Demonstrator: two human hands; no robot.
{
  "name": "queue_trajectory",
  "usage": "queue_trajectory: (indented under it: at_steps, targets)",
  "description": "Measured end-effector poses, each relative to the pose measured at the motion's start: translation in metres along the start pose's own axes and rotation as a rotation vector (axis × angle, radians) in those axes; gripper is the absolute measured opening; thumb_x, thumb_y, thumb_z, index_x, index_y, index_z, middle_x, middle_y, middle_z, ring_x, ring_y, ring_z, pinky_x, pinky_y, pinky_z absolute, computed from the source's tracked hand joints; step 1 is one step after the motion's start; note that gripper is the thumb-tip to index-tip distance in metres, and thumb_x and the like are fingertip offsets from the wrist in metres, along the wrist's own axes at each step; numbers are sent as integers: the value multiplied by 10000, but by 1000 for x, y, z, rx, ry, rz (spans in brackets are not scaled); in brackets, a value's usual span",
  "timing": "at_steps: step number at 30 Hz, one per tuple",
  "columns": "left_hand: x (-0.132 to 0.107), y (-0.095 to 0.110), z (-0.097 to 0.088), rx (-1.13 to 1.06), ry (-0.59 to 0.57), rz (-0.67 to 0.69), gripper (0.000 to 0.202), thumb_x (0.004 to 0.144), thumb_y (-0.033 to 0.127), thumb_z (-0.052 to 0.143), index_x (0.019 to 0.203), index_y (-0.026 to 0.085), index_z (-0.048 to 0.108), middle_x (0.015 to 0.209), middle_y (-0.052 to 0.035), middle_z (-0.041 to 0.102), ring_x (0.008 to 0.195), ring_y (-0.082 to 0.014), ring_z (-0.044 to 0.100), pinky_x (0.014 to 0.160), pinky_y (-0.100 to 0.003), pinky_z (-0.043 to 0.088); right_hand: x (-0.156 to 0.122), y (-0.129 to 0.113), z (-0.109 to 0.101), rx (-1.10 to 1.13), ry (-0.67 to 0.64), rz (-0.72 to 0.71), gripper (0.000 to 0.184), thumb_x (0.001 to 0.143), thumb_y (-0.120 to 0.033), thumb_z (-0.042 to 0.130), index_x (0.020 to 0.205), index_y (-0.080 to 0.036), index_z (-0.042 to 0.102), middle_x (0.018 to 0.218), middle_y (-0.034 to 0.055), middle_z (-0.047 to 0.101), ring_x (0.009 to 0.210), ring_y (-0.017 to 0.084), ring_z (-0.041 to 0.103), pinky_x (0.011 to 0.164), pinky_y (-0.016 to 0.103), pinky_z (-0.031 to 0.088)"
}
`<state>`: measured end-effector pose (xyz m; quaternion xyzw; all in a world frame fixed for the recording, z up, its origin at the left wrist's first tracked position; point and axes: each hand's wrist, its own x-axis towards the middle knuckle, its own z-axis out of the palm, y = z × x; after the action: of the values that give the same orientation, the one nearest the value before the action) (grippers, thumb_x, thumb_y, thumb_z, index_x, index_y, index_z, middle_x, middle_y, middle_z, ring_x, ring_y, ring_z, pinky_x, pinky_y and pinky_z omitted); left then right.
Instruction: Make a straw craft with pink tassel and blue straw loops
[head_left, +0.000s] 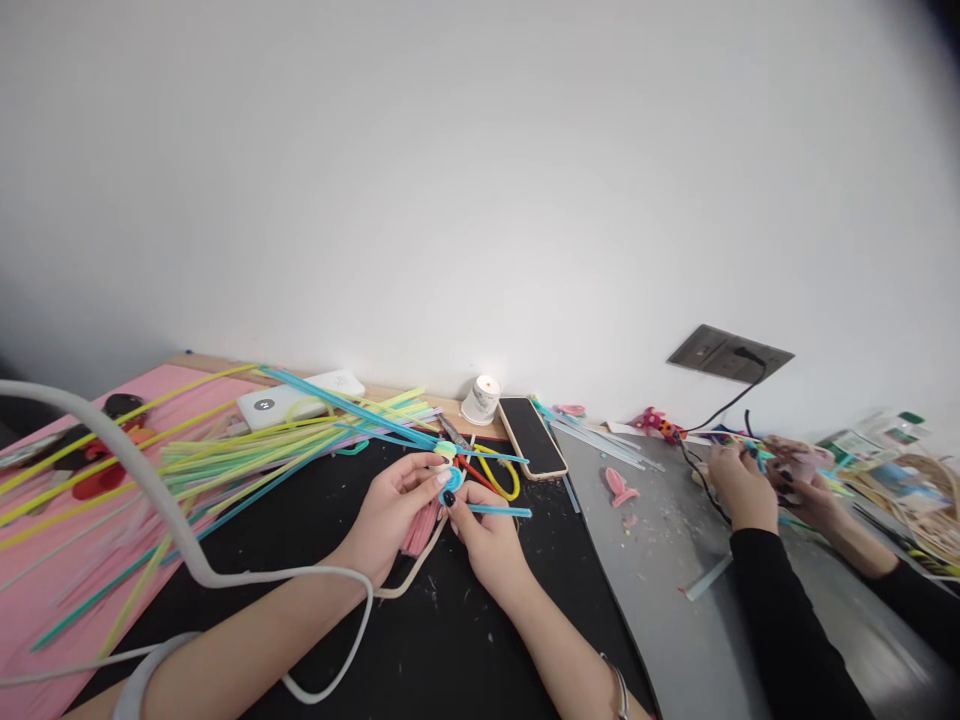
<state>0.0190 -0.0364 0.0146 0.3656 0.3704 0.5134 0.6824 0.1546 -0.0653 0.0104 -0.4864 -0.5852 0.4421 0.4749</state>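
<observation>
Close together above the black mat [315, 630], my left hand [394, 505] and my right hand [489, 545] both pinch a small piece of coiled pipe cleaner. A light-blue pipe cleaner coil [452, 482] shows between the fingertips, with a pale yellow-green coil [445, 450] just above it. From my right fingers a straight blue pipe cleaner end [501, 511] sticks out to the right. Under my hands lies a bundle of pink pipe cleaners [421, 532], partly covered by the left one. Behind them are scissors with red handles [480, 478] and a looped yellow pipe cleaner [514, 480].
Many loose pipe cleaners [247, 445] spread across the left side, near a white power bank [289, 398]. A white cable [180, 530] crosses my left forearm. Beyond are a phone [531, 435] and paper cup [481, 400]. At right, another person's hands [742, 490] work.
</observation>
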Motion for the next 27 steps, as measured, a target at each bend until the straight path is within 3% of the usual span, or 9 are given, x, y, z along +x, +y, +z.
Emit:
queue_trajectory:
  at_steps: [27]
  targets:
    - [0, -1, -1, 14, -43, -25, 342, 665, 337, 807, 927, 157, 678, 714, 2, 682, 728, -131, 641, 722, -226, 481, 2, -2, -5, -115, 71, 0, 340, 849, -390, 561, 582, -187, 510, 513, -38, 452, 507, 112, 379, 510, 236, 284]
